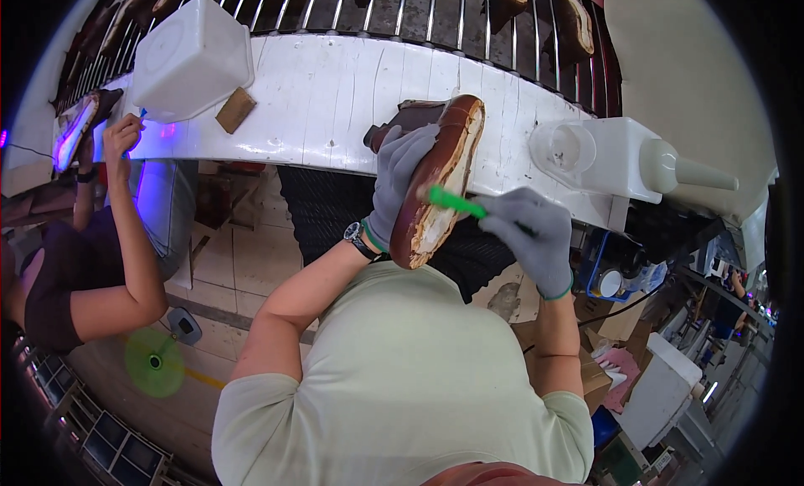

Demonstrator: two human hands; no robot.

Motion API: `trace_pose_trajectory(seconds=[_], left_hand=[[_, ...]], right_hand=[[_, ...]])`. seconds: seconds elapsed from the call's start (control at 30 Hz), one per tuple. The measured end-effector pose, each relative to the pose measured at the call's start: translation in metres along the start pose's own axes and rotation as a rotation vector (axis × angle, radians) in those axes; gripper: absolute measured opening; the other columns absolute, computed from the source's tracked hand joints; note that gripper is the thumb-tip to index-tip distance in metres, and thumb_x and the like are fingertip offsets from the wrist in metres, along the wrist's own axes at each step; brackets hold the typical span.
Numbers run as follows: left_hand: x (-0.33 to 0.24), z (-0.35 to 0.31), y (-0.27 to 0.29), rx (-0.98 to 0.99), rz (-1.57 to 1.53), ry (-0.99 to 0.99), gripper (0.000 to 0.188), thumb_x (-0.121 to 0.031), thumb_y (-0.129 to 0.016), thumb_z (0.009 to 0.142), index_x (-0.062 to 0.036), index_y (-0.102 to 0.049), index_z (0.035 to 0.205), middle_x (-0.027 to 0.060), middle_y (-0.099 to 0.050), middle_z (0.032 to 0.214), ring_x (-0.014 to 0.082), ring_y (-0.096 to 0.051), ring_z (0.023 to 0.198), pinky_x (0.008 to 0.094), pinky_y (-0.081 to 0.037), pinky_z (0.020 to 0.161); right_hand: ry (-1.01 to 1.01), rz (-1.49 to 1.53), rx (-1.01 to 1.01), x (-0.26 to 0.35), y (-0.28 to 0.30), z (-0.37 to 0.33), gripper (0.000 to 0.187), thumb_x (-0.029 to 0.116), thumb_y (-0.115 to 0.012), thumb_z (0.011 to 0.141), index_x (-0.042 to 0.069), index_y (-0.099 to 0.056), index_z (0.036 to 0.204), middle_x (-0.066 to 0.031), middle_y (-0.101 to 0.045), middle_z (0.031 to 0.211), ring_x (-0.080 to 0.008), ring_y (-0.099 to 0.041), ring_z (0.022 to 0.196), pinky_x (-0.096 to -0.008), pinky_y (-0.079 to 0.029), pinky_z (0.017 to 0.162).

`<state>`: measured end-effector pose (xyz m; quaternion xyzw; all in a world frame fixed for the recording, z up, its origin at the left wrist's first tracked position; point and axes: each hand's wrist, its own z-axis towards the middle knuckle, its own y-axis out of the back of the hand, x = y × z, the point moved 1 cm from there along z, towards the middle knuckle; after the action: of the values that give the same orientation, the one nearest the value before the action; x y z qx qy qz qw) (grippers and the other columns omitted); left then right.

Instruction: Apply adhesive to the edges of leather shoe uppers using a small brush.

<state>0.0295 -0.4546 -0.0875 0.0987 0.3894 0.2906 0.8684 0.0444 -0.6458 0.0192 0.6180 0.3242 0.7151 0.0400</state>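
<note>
My left hand (397, 180), in a grey glove, is closed around a brown leather shoe upper (465, 117) and holds it tilted with its pale underside turned to the right. In my gloved right hand (532, 233) is a green-handled brush (455, 203). Its head touches or nearly touches the rim of the underside near the middle; the bristles are hard to make out. The shoe hangs over the near edge of the white bench (310, 100).
Behind the bench runs a roller conveyor (377, 12) bearing more shoe uppers (574, 29). A white container (197, 59) and a brown block (235, 111) stand left; a white squeeze bottle (624, 155) with a clear cup (569, 147) lies right. A co-worker's hand (124, 136) works at far left.
</note>
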Motion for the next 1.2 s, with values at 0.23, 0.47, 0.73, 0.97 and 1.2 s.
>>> trace_pose_trajectory(seconds=[0.23,0.47,0.73,0.97,1.2], left_hand=[[0.002,0.004,0.003,0.007,0.029,-0.043,0.088,-0.036,-0.086,0.066,-0.0029,-0.038,0.133,0.0144,-0.050,0.127,0.0312,-0.050,0.118,0.0502,-0.033,0.107],[-0.012,0.011,0.011,0.084,-0.159,0.130,0.081,-0.035,-0.080,0.073,0.0001,-0.040,0.134,0.0174,-0.048,0.131,0.0348,-0.049,0.118,0.0493,-0.036,0.104],[-0.007,0.029,0.013,0.102,-0.166,0.055,0.078,-0.038,-0.080,0.073,-0.0031,-0.043,0.132,0.0137,-0.046,0.134,0.0306,-0.048,0.117,0.0440,-0.037,0.101],[-0.016,0.044,0.037,0.385,-0.093,0.039,0.081,-0.049,-0.078,0.070,-0.0070,-0.047,0.133,0.0100,-0.049,0.131,0.0300,-0.050,0.108,0.0423,-0.039,0.095],[0.001,0.066,0.055,0.663,-0.260,0.031,0.085,-0.041,-0.083,0.065,-0.0090,-0.047,0.135,0.0094,-0.051,0.130,0.0290,-0.051,0.110,0.0392,-0.039,0.096]], right_hand=[[0.169,0.100,0.172,0.010,0.006,-0.004,0.022,0.007,-0.076,0.074,0.005,-0.075,0.096,-0.0056,-0.067,0.076,-0.0142,-0.061,0.065,-0.0255,-0.048,0.060],[-0.081,0.232,0.140,0.018,-0.009,-0.020,0.014,0.002,-0.074,0.070,-0.001,-0.074,0.084,-0.0080,-0.070,0.079,-0.0128,-0.062,0.069,-0.0243,-0.048,0.065],[-0.152,0.106,-0.156,0.003,0.004,0.010,0.012,0.002,-0.069,0.080,-0.001,-0.073,0.091,-0.0082,-0.067,0.078,-0.0115,-0.060,0.069,-0.0237,-0.045,0.063],[0.114,0.099,0.017,0.041,0.008,0.002,0.027,0.002,-0.080,0.068,0.002,-0.074,0.094,-0.0091,-0.068,0.080,-0.0154,-0.063,0.068,-0.0250,-0.046,0.060],[0.340,-0.099,0.015,0.046,0.025,0.024,0.027,0.007,-0.078,0.073,0.009,-0.074,0.100,-0.0078,-0.068,0.080,-0.0190,-0.066,0.067,-0.0267,-0.051,0.060]])
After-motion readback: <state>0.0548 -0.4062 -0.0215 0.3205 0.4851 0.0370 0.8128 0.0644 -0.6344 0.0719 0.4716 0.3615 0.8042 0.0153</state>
